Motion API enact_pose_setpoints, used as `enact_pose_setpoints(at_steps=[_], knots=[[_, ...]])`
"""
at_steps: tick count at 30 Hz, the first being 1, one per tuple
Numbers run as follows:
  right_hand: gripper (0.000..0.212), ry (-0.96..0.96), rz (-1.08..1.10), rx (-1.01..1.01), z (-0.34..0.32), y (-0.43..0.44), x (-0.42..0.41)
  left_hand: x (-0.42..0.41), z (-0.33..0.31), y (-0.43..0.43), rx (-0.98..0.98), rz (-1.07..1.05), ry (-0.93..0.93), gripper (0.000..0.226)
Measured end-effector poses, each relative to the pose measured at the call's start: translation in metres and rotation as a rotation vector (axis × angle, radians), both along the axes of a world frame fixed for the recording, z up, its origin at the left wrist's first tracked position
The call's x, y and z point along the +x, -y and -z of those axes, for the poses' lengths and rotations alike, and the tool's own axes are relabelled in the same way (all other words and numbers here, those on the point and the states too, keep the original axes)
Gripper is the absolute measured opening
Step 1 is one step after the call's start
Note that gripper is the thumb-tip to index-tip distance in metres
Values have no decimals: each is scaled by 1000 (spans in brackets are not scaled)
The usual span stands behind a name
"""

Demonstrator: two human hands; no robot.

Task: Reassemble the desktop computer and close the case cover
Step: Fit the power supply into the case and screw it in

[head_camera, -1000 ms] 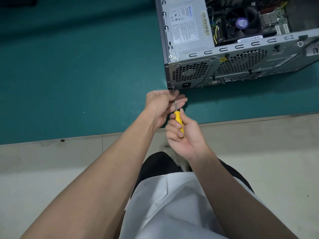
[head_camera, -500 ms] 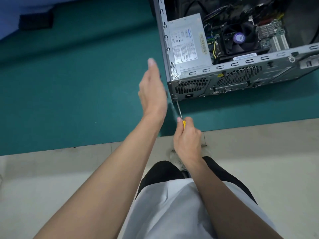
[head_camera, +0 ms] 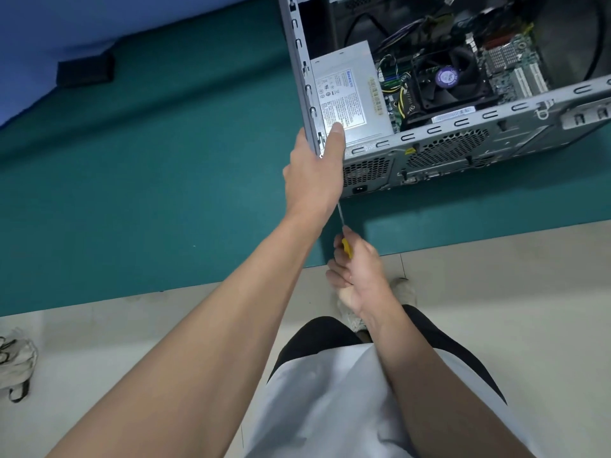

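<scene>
One open grey metal desktop computer case (head_camera: 463,150) lies on its side on a teal-green tabletop (head_camera: 148,166), its uncovered side facing up and its perforated rear panel turned toward the person standing at the tabletop's near edge. The case's long axis runs away from the person, toward the top of the view.

Inside the case, one silver power supply box with a printed label (head_camera: 347,97) fills the near left corner, and one black square cooling fan with a purple hub (head_camera: 446,77) sits just right of it, with green circuit board and bundled wires beyond.

The person's left hand (head_camera: 314,173) clasps the case's near left corner, thumb pressed on the power supply box inside and fingers wrapped around the outer wall. The right hand (head_camera: 357,272), below that corner and off the tabletop's near edge, is closed around the handle of one yellow-handled screwdriver with a slim steel shaft (head_camera: 344,236). The screwdriver's long axis points up and slightly left toward the case's lower rear corner; its tip is hidden behind the left wrist, so contact with the case cannot be told.

One black rectangular block (head_camera: 84,72) lies on the tabletop well to the left of the case. On the pale floor (head_camera: 496,292), one light-coloured bag (head_camera: 16,361) rests far to the lower left of the case.
</scene>
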State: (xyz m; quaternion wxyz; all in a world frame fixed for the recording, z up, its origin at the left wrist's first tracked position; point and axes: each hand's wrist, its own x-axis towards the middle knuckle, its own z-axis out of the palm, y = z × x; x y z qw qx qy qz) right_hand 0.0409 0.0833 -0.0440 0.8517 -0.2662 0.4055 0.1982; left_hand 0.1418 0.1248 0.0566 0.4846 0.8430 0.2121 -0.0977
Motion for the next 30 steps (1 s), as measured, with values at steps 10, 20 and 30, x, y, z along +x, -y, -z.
enact_pose_setpoints(at_steps=[10,20,30], knots=[[37,220,-381,-1122,-4,-16,-3,-1,0,0,29,1,19,59],[32,147,-637,-1461,-10,-13,9,-1,1,2,23,-20,34,57],[46,77,-678,-1281,-5,-15,17,-1,4,0,-9,-18,32,57]])
